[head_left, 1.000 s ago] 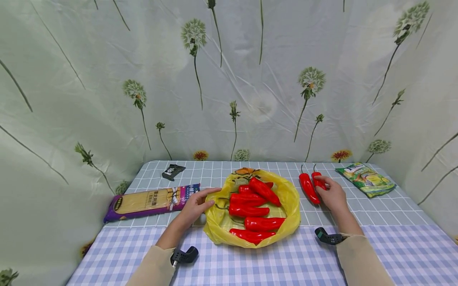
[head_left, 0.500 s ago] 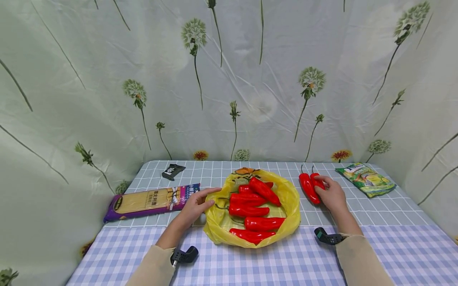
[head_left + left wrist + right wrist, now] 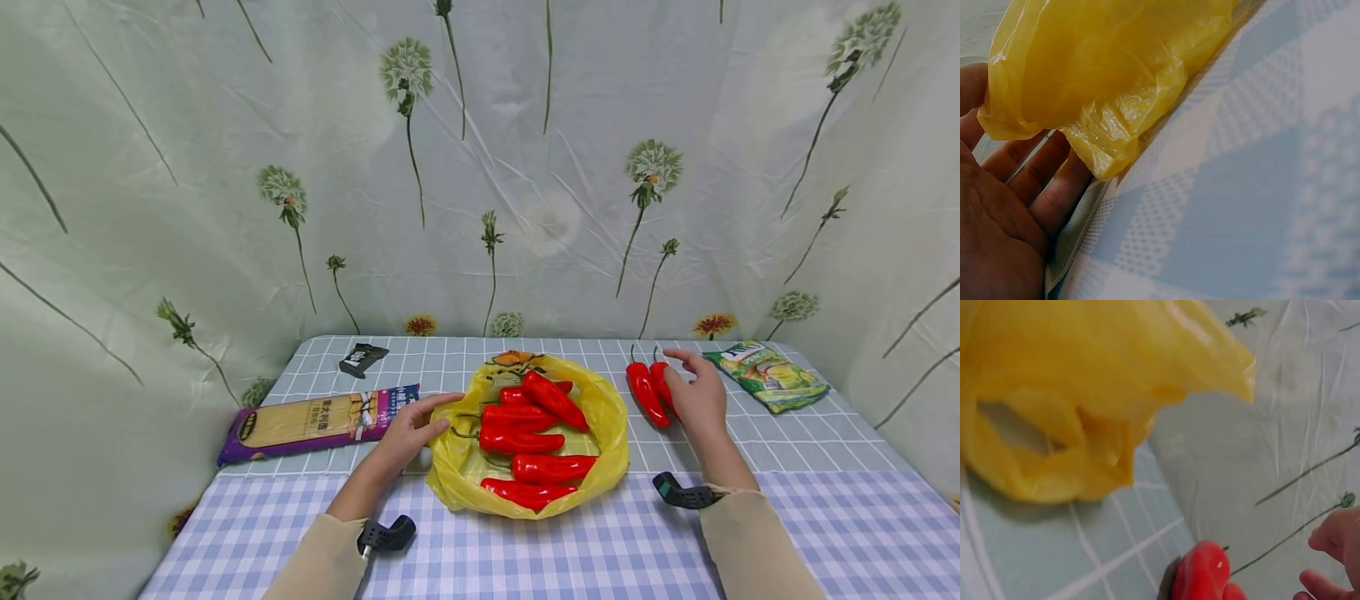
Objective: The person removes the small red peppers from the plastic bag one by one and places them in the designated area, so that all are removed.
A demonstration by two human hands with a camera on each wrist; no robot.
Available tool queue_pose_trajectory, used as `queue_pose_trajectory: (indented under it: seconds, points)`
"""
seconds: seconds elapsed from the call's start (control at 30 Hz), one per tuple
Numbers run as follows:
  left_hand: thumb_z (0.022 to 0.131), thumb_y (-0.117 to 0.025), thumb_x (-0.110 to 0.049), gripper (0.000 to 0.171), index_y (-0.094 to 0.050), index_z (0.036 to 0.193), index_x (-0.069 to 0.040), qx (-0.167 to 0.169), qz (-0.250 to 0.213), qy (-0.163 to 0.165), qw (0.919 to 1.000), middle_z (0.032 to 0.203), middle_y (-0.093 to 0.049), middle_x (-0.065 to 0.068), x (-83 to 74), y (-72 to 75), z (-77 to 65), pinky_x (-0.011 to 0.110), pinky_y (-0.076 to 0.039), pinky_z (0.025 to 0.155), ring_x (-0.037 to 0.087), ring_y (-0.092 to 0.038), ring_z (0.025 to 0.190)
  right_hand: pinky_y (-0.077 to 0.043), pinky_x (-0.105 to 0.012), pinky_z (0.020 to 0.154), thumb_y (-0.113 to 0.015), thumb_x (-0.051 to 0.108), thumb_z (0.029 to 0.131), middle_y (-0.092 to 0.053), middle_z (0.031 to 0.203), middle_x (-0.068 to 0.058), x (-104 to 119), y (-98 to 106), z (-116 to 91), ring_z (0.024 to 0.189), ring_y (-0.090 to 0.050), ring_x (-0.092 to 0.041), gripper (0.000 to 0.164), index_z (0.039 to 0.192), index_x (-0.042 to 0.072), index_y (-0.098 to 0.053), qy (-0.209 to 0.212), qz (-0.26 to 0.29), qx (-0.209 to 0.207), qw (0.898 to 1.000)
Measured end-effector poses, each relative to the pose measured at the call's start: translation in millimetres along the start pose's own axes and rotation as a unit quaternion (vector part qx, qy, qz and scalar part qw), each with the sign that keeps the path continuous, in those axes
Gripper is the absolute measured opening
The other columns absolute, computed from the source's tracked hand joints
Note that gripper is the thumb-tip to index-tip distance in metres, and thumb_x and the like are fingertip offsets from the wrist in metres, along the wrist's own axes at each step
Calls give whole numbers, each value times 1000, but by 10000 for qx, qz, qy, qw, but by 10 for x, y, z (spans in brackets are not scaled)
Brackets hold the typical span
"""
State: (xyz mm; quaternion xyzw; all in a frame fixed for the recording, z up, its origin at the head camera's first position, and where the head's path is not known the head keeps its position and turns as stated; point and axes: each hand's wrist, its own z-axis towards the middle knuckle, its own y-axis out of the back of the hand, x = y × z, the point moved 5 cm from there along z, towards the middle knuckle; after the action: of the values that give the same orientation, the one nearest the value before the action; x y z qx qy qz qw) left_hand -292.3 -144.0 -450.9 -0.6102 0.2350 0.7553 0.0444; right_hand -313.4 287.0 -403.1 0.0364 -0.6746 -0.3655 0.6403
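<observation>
A yellow plastic bag (image 3: pixel 618 417) stands with its mouth wide, several glossy red chili peppers (image 3: pixel 521 442) inside. My left hand (image 3: pixel 408 433) touches its left side with extended fingers; in the left wrist view, fingers (image 3: pixel 1057 194) pass behind the yellow plastic. To the right of the bag, two more red peppers lie side by side, a left one (image 3: pixel 645 396) and a right one (image 3: pixel 660 382) partly hidden by my right hand (image 3: pixel 701 402). The right hand's fingers are spread and hold nothing; the right wrist view shows them apart from the peppers (image 3: pixel 1200 575).
A purple-edged pasta packet (image 3: pixel 315 423) lies left of the bag, and a small black packet (image 3: pixel 363 360) lies behind it. At the back right is a green and yellow packet (image 3: pixel 768 377). A dandelion-print curtain (image 3: pixel 540 208) closes off the table's back.
The right pepper shifted left against its neighbour. My right hand then let go of it and rose slightly away, fingers opening. The left hand and bag have not moved.
</observation>
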Motion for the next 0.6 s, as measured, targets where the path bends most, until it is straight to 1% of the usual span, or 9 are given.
queue_pose_trajectory:
  seconds: [0.17,0.27,0.43,0.5,0.6]
  points:
    - [98,-59,-22,45,-56,142,-17,18,36,-35,10000,150,-53,10,14,3,-1,14,-46,100,34,-49,137,-44,-53,112,-54,21,99,-44,155,-11,149,20,-103,143,-38,-32,46,145,18,-51,-149,647,56,9978]
    - [98,-59,-22,45,-56,143,-17,32,7,-34,10000,150,-52,10,13,0,0,14,-46,100,34,-49,137,-44,-50,113,-54,23,100,-44,155,-7,243,32,-164,144,-38,-27,45,145,19,-51,-182,921,7,9956]
    - [98,-59,-23,46,-56,143,-17,61,-53,3,10000,151,-52,10,-5,-6,-7,15,-47,100,34,-49,137,-44,-46,113,-54,24,100,-46,153,-4,403,22,-270,143,-39,-24,42,142,19,-53,-94,1158,16,9932]
    - [98,-59,-22,45,-56,143,-17,61,-67,-1,10000,151,-52,10,-7,-5,-5,15,-47,100,34,-49,137,-45,-43,113,-55,25,100,-47,152,-3,476,1,-319,142,-40,-23,41,142,20,-53,-8,1229,112,9924]
    - [98,-59,-21,45,-56,143,-17,46,-64,12,10000,150,-52,10,-1,0,4,16,-48,100,34,-50,137,-45,-37,113,-56,26,101,-49,150,-3,582,-43,-397,139,-42,-21,41,141,20,-54,144,1290,370,9908]
